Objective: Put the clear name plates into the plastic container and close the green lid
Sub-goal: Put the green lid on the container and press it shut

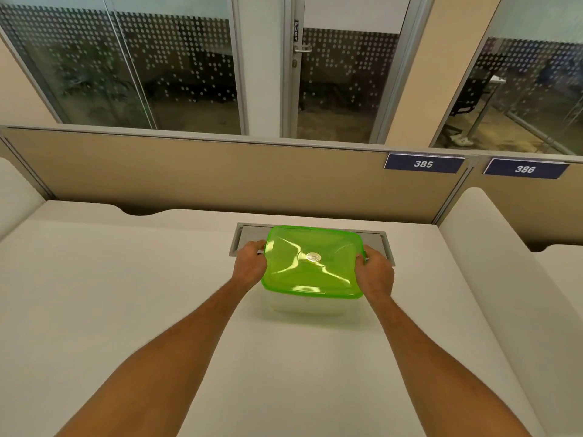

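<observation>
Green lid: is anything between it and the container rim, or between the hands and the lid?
Nothing visible. The green lid sits on the plastic container, and the left hand and right hand grip its side edges directly.

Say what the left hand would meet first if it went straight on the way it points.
The left hand already holds the left edge of the green lid. Past that edge, probably the grey panel set in the desk, though depth is unclear.
</observation>
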